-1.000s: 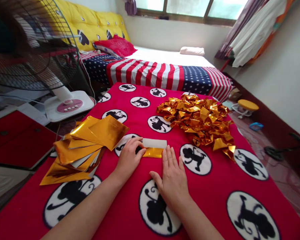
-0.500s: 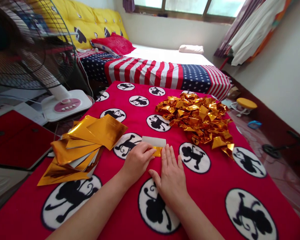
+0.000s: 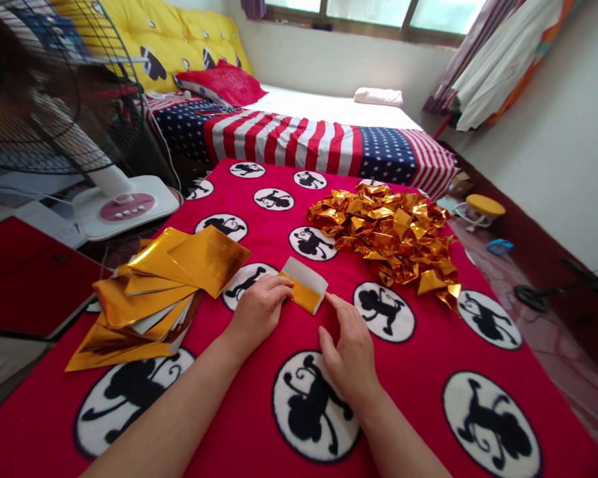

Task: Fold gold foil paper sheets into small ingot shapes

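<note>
A partly folded sheet of gold foil paper (image 3: 304, 297) lies turned at an angle on the red cloth, its pale backing showing along the far side. Over its left end my left hand (image 3: 260, 307) is closed, fingers bent and pinching the paper's edge. My right hand (image 3: 349, 342) rests beside the right end, fingers loosely stretched and thumb apart, with the index fingertip at the paper's corner. To the left is a loose stack of flat gold foil sheets (image 3: 152, 299). A heap of folded gold foil pieces (image 3: 386, 229) lies at the far right.
The red cloth with monkey prints (image 3: 219, 411) covers the table. At the left stands a fan with a white base (image 3: 125, 207), near a red panel (image 3: 24, 279). A bed with a flag-patterned cover (image 3: 289, 141) is beyond, and a yellow stool (image 3: 485, 204) stands right.
The gold foil paper has turned clockwise from lying straight. My right hand has lifted off its flat press and curled slightly; my left hand has slid back to the paper's left end.
</note>
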`<action>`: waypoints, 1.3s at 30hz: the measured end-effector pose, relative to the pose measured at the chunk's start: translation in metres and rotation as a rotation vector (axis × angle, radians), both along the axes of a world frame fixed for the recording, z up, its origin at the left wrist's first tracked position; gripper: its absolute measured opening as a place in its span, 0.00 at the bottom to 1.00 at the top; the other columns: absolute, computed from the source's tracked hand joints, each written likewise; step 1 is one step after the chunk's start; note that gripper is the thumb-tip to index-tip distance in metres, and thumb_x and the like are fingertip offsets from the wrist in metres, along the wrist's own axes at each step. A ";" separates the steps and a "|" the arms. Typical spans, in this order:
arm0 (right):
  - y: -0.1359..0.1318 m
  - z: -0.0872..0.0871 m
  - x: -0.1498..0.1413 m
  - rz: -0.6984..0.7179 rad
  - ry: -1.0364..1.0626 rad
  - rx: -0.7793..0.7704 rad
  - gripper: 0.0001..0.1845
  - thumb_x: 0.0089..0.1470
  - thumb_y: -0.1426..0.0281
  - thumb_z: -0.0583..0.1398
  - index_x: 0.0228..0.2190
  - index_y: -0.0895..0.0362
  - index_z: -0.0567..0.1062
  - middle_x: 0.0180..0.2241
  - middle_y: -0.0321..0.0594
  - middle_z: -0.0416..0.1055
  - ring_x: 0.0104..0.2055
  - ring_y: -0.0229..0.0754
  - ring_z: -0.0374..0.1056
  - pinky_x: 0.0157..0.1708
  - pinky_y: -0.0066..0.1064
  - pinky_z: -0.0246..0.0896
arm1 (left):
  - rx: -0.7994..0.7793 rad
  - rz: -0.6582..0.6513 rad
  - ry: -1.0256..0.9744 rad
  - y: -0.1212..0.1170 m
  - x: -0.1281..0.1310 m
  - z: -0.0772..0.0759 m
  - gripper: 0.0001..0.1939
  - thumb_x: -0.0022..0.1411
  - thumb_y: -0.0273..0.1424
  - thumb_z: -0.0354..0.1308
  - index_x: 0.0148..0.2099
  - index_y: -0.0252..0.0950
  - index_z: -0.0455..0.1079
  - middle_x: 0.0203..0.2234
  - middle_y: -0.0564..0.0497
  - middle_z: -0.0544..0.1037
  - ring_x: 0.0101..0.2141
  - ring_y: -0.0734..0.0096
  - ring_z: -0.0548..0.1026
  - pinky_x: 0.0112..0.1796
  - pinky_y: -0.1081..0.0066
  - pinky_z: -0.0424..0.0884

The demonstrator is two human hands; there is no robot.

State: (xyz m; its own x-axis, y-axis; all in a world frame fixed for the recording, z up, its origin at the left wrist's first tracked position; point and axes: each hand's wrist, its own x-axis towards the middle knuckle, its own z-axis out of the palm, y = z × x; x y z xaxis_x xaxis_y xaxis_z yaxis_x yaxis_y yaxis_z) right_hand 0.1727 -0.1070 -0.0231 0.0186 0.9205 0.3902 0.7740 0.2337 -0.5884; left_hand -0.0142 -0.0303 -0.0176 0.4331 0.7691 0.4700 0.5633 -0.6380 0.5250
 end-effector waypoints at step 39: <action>0.029 0.008 0.000 0.069 0.045 0.045 0.07 0.56 0.72 0.60 0.33 0.52 0.79 0.47 0.43 0.69 0.44 0.44 0.66 0.47 0.40 0.64 | 0.041 -0.024 0.054 -0.007 0.005 0.003 0.07 0.61 0.27 0.57 0.41 0.38 0.74 0.39 0.48 0.78 0.41 0.65 0.74 0.43 0.65 0.71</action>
